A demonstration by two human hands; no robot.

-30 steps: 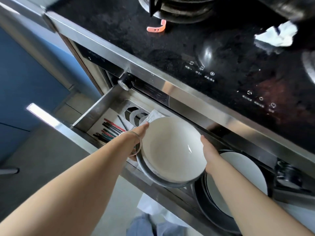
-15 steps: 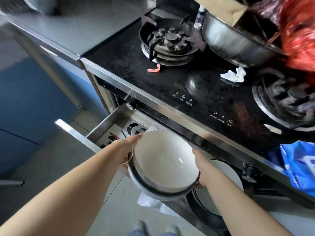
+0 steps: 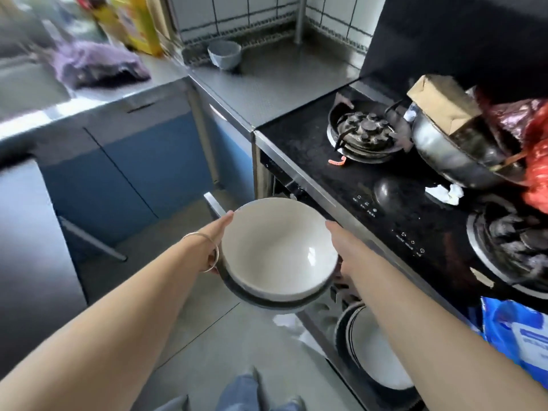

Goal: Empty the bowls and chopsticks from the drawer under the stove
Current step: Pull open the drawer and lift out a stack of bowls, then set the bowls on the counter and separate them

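Note:
I hold a stack of white bowls (image 3: 275, 247) with a dark-rimmed one underneath, raised above the open drawer (image 3: 335, 327) under the stove. My left hand (image 3: 215, 238), with a thin bangle at the wrist, grips the stack's left rim. My right hand (image 3: 341, 244) grips the right rim. More dark-rimmed bowls (image 3: 376, 360) sit in the drawer at the lower right. The stack and my arms hide the chopsticks.
A black glass stove (image 3: 400, 203) with two burners carries a steel wok (image 3: 453, 155), a paper scrap and an orange clip. A steel counter (image 3: 275, 81) to the left holds a grey bowl (image 3: 224, 56). Blue cabinets line the left; a blue bag (image 3: 516, 330) hangs at right.
Both hands have lifted the bowl stack up and out of the drawer, and my view has swung up and left so the steel counter and the wall show.

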